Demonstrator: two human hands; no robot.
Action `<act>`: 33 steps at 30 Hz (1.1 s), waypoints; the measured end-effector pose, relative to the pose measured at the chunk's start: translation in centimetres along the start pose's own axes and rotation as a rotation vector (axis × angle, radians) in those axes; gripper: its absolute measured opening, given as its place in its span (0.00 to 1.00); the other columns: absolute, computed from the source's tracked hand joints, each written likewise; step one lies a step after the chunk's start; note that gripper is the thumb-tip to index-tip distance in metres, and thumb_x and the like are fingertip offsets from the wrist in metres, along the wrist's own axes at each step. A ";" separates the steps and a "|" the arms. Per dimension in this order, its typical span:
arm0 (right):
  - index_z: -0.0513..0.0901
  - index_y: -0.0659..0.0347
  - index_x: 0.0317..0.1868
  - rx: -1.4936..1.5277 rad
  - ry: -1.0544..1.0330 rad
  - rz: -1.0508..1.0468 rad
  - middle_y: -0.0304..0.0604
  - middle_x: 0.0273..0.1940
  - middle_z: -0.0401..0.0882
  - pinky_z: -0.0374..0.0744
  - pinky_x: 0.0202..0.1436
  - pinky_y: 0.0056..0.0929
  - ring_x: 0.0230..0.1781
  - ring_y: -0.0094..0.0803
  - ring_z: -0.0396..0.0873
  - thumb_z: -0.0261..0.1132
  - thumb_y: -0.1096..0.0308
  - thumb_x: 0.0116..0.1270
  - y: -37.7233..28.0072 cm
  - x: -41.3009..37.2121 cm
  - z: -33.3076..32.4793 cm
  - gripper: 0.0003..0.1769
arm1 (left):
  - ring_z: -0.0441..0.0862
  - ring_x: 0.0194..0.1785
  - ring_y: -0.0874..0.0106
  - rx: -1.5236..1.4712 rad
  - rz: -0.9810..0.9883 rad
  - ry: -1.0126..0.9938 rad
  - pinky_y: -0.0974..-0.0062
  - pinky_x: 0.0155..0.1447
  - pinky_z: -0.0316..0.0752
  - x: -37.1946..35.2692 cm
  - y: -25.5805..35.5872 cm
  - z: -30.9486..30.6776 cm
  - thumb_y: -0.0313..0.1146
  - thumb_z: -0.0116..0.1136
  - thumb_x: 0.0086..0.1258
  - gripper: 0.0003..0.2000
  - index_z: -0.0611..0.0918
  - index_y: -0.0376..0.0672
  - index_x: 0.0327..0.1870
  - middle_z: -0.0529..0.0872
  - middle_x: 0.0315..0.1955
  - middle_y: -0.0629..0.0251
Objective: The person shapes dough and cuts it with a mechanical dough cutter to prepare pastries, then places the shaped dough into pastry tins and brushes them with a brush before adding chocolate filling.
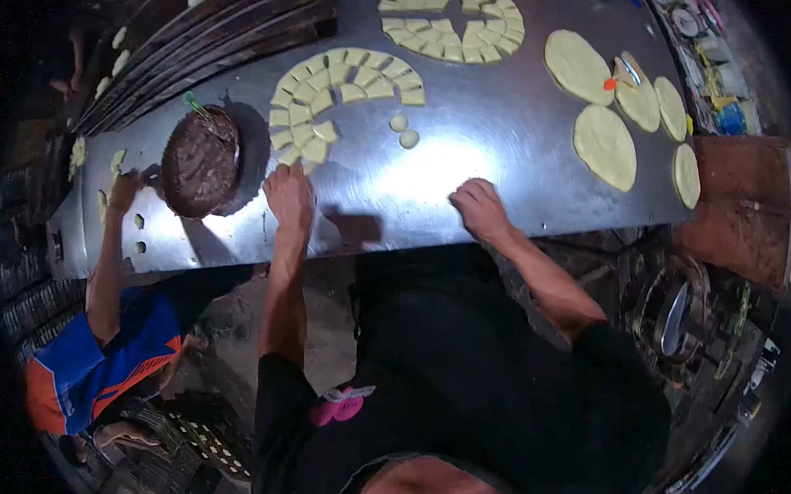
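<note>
My left hand [289, 197] has its fingers curled down on a piece of dough at the near end of a ring of cut dough pieces [307, 96]. Over the bright patch of the metal table, my right hand [482, 208] is closed with its fingers bent in; what it holds, if anything, is hidden. Two small dough balls [408, 139] lie between the hands, farther up the table. Left of my left hand stands a round bowl of dark brown filling [200, 166], a green-handled utensil [194, 103] resting in it.
A second cut dough round [452, 27] lies at the back. Several flat dough rounds [604, 148] and a scraper [628, 70] are at the right. Dark stacked trays [219, 49] stand at the back left. Another person's hand [123, 192] works beside the bowl, near small dough pieces [140, 222].
</note>
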State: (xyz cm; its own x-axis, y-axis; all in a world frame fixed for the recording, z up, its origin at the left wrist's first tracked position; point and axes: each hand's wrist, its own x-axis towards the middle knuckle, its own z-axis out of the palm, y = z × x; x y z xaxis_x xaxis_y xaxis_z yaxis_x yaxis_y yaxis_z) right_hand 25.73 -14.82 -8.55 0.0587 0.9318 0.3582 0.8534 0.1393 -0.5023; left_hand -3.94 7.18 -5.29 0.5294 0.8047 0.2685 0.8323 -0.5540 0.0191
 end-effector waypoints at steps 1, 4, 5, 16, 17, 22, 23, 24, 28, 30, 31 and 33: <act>0.81 0.58 0.37 -0.042 0.030 -0.061 0.41 0.35 0.77 0.70 0.47 0.40 0.43 0.41 0.73 0.63 0.72 0.59 1.8 -0.6 -0.5 0.05 | 0.78 0.39 0.54 0.019 0.077 0.098 0.58 0.45 0.70 -0.3 -0.1 0.0 0.30 0.58 0.58 0.11 0.80 0.41 0.43 0.80 0.33 0.56; 0.80 0.58 0.34 -0.143 0.256 0.225 0.43 0.35 0.78 0.67 0.46 0.41 0.40 0.42 0.73 0.65 0.69 0.59 2.9 5.0 0.0 0.04 | 0.77 0.39 0.51 -0.212 0.096 -0.100 0.57 0.45 0.70 -0.5 -0.3 1.3 0.29 0.57 0.59 0.08 0.79 0.41 0.39 0.79 0.31 0.54; 0.80 0.60 0.35 -0.095 0.273 0.229 0.44 0.35 0.78 0.69 0.47 0.42 0.41 0.44 0.74 0.64 0.70 0.60 2.3 6.5 1.4 0.05 | 0.77 0.39 0.51 -0.204 0.090 -0.096 0.57 0.45 0.70 -0.5 0.2 0.8 0.29 0.57 0.59 0.08 0.79 0.41 0.39 0.79 0.31 0.54; 0.77 0.63 0.38 0.105 0.290 0.331 0.52 0.38 0.79 0.69 0.57 0.47 0.42 0.52 0.75 0.61 0.75 0.59 1.7 7.3 2.3 0.06 | 0.83 0.36 0.75 -1.154 -0.512 -0.312 0.80 0.30 0.77 -2.5 3.0 -6.3 0.32 0.52 0.72 0.13 0.77 0.36 0.52 0.84 0.37 0.61; 0.77 0.63 0.41 0.148 0.223 0.284 0.53 0.41 0.79 0.68 0.62 0.48 0.44 0.52 0.76 0.61 0.76 0.59 0.1 6.2 2.6 0.09 | 0.83 0.36 0.75 -1.161 -0.506 -0.312 0.80 0.30 0.77 -2.7 2.6 -6.2 0.32 0.52 0.72 0.13 0.77 0.36 0.52 0.84 0.37 0.61; 0.73 0.64 0.54 0.184 -0.041 0.362 0.56 0.51 0.78 0.75 0.58 0.42 0.53 0.52 0.77 0.61 0.74 0.63 -1.6 1.9 -2.3 0.18 | 0.82 0.39 0.74 -1.388 -0.846 -0.311 0.80 0.31 0.78 -6.3 -2.5 -3.8 0.31 0.54 0.71 0.16 0.75 0.37 0.57 0.83 0.41 0.61; 0.72 0.62 0.58 0.177 -0.033 0.500 0.56 0.50 0.78 0.78 0.52 0.40 0.50 0.53 0.78 0.61 0.72 0.65 -1.9 3.6 -2.9 0.20 | 0.82 0.39 0.74 -1.401 -0.850 -0.293 0.80 0.30 0.77 -7.2 -3.3 -2.6 0.32 0.55 0.71 0.17 0.75 0.37 0.58 0.82 0.41 0.61; 0.72 0.62 0.58 0.219 0.036 0.504 0.56 0.50 0.78 0.78 0.51 0.40 0.49 0.52 0.78 0.61 0.72 0.65 -2.1 5.9 -2.9 0.21 | 0.82 0.39 0.74 -1.406 -0.851 -0.302 0.80 0.30 0.77 -7.6 -3.5 -2.1 0.32 0.55 0.71 0.17 0.75 0.37 0.58 0.82 0.41 0.61; 0.71 0.59 0.60 0.235 0.000 0.337 0.56 0.49 0.78 0.77 0.49 0.43 0.48 0.53 0.78 0.62 0.72 0.64 -1.1 12.3 0.2 0.23 | 0.82 0.34 0.74 -1.510 -0.818 -0.410 0.80 0.29 0.76 -6.7 -2.6 -2.4 0.33 0.59 0.68 0.22 0.71 0.38 0.61 0.82 0.39 0.59; 0.71 0.59 0.60 0.182 -0.083 0.303 0.56 0.49 0.77 0.76 0.51 0.44 0.50 0.53 0.77 0.62 0.73 0.63 -0.4 12.7 0.8 0.24 | 0.81 0.28 0.75 -1.436 -0.838 -0.491 0.81 0.29 0.75 -5.8 -1.0 -3.3 0.33 0.60 0.67 0.25 0.69 0.38 0.63 0.83 0.35 0.59; 0.71 0.59 0.60 0.136 -0.164 0.264 0.56 0.50 0.77 0.75 0.54 0.44 0.52 0.54 0.76 0.63 0.73 0.62 -0.9 12.9 0.9 0.25 | 0.81 0.28 0.75 -1.432 -0.849 -0.492 0.81 0.29 0.75 -5.3 0.1 -3.6 0.33 0.60 0.67 0.25 0.69 0.38 0.63 0.83 0.35 0.59; 0.70 0.59 0.62 0.209 -0.191 0.385 0.57 0.54 0.76 0.74 0.59 0.43 0.54 0.56 0.74 0.63 0.73 0.61 -1.2 12.7 0.8 0.27 | 0.82 0.30 0.74 -1.420 -0.732 -0.393 0.80 0.30 0.76 -4.9 2.6 -4.1 0.33 0.62 0.65 0.24 0.72 0.37 0.61 0.84 0.34 0.60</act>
State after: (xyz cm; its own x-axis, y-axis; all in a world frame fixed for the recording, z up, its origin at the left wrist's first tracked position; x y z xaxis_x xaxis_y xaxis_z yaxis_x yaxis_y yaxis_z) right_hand 25.01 -2.86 -4.01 0.2372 0.9711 -0.0268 0.6645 -0.1822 -0.7247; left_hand -5.08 0.89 -2.58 0.3062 0.8463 -0.4359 0.2187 0.3831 0.8974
